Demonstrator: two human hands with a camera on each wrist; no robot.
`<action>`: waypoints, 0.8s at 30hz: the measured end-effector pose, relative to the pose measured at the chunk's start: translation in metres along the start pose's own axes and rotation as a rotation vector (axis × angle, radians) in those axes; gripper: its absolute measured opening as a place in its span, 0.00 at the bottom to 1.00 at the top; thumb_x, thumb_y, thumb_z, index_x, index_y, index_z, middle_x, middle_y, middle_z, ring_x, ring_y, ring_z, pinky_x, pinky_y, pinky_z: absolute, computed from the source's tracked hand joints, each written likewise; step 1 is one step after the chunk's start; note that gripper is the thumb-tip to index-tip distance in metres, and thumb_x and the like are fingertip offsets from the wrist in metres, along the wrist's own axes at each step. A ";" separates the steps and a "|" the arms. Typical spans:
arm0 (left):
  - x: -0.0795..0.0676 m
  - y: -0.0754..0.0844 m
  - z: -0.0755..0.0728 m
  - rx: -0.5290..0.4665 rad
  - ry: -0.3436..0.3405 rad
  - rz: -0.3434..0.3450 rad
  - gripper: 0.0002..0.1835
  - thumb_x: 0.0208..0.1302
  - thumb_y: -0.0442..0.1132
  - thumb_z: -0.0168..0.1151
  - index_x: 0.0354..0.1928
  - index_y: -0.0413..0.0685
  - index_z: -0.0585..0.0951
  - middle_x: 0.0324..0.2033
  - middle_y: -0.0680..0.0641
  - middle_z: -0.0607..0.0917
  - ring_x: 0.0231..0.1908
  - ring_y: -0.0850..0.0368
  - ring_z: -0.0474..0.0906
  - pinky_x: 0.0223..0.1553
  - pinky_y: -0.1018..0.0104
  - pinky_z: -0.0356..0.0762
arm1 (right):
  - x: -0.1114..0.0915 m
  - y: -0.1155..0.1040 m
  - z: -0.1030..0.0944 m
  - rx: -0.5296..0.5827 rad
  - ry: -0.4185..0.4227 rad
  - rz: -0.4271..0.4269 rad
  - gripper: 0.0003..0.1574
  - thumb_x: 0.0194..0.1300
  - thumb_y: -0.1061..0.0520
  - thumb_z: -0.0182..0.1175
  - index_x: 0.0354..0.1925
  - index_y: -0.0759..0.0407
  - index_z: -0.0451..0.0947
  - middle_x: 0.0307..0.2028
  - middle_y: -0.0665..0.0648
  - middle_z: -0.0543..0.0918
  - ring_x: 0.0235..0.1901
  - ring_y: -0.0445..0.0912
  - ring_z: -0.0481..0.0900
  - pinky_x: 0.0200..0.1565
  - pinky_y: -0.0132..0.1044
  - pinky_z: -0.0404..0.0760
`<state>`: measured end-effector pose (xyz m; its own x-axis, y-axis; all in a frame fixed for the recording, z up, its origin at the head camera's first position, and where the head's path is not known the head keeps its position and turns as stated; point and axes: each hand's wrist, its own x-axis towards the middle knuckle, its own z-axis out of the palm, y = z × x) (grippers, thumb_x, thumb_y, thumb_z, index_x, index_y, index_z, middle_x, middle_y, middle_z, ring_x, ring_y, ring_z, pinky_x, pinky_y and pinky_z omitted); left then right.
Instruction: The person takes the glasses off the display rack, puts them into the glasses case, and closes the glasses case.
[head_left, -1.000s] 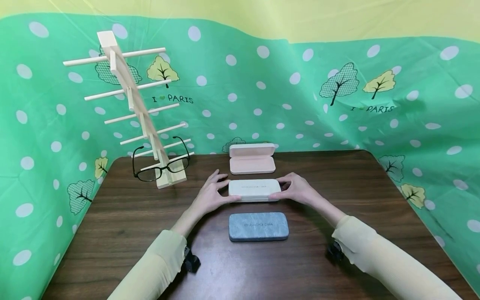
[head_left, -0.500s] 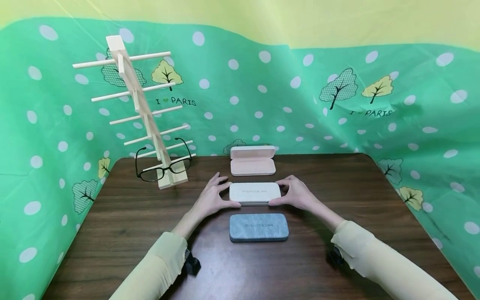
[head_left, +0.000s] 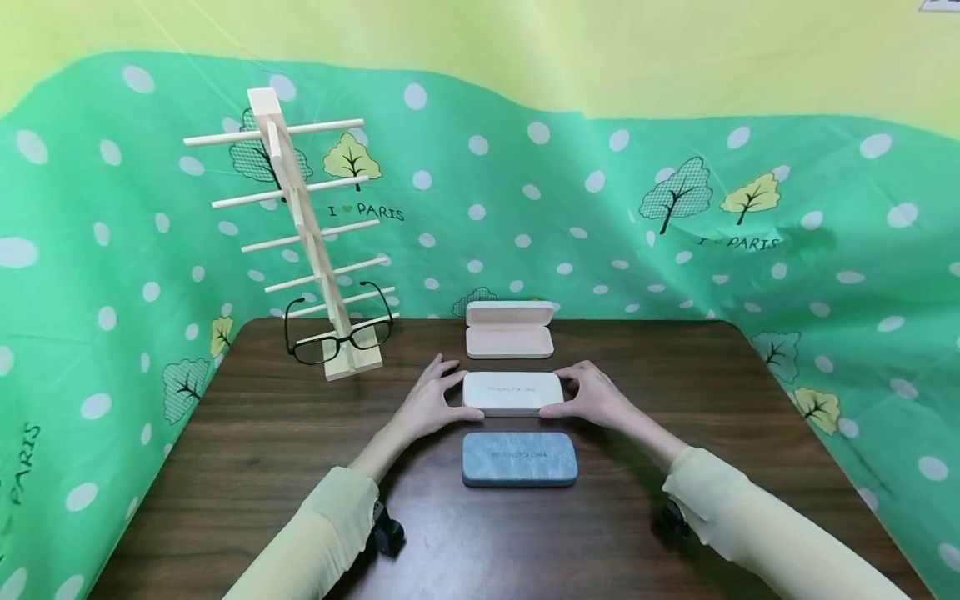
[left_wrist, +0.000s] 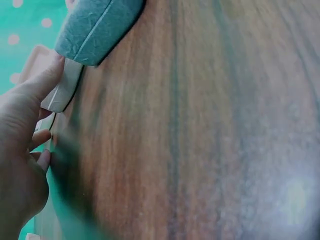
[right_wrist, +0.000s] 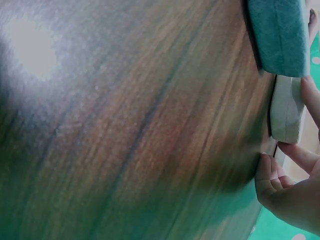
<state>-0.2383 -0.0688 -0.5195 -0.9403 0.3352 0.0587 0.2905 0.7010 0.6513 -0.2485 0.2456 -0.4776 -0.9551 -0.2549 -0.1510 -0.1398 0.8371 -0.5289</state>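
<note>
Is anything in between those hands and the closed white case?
Nothing visible is: the left hand and right hand each touch an end of the white case. The blue case lies nearer the person, the open case beyond; neither blocks the hands.

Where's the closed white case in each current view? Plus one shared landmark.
Head: closed white case just below and right of picture centre.
Left wrist: upper left, partly hidden by the blue case.
Right wrist: near the right edge, around mid-height, directly below the blue case in the picture.
Shared landmark: the blue case.
</note>
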 end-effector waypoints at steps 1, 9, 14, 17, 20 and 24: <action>-0.001 0.000 -0.001 -0.009 -0.009 -0.005 0.49 0.53 0.65 0.76 0.71 0.45 0.75 0.76 0.42 0.68 0.82 0.40 0.48 0.78 0.40 0.58 | -0.001 0.000 0.000 0.006 0.001 -0.001 0.54 0.50 0.31 0.78 0.66 0.60 0.78 0.57 0.66 0.78 0.50 0.54 0.80 0.50 0.49 0.81; -0.018 0.001 -0.022 -0.102 0.021 0.014 0.37 0.67 0.57 0.68 0.72 0.48 0.74 0.75 0.41 0.70 0.80 0.39 0.53 0.75 0.36 0.60 | -0.002 -0.007 -0.011 0.115 0.090 -0.029 0.41 0.62 0.33 0.70 0.63 0.56 0.80 0.59 0.64 0.78 0.51 0.55 0.83 0.47 0.44 0.83; -0.031 0.004 -0.036 -0.120 0.031 0.018 0.35 0.69 0.57 0.66 0.73 0.48 0.73 0.74 0.41 0.71 0.80 0.40 0.55 0.76 0.36 0.59 | 0.001 -0.018 -0.015 0.138 0.164 -0.068 0.39 0.65 0.33 0.68 0.63 0.56 0.80 0.59 0.63 0.80 0.54 0.56 0.83 0.54 0.52 0.82; -0.040 0.004 -0.043 -0.118 0.026 0.008 0.35 0.69 0.57 0.65 0.73 0.52 0.73 0.75 0.42 0.70 0.80 0.42 0.57 0.76 0.36 0.59 | 0.002 -0.027 -0.016 0.166 0.195 -0.086 0.37 0.66 0.34 0.67 0.61 0.56 0.81 0.58 0.62 0.81 0.55 0.57 0.84 0.57 0.55 0.82; -0.051 0.002 -0.051 -0.121 0.045 0.006 0.34 0.69 0.57 0.65 0.73 0.54 0.74 0.75 0.41 0.71 0.78 0.42 0.60 0.75 0.36 0.61 | 0.005 -0.038 -0.017 0.200 0.208 -0.103 0.34 0.67 0.36 0.67 0.60 0.56 0.82 0.59 0.60 0.81 0.55 0.57 0.85 0.58 0.55 0.82; -0.065 -0.004 -0.062 -0.128 0.103 0.024 0.32 0.68 0.55 0.67 0.71 0.55 0.76 0.72 0.40 0.74 0.74 0.42 0.67 0.73 0.36 0.64 | 0.010 -0.055 -0.017 0.219 0.210 -0.141 0.31 0.68 0.38 0.66 0.59 0.56 0.83 0.59 0.60 0.82 0.55 0.55 0.85 0.58 0.53 0.83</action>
<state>-0.1897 -0.1322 -0.4785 -0.9486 0.2798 0.1481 0.2940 0.6053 0.7397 -0.2547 0.2050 -0.4358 -0.9665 -0.2364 0.1003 -0.2370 0.6710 -0.7026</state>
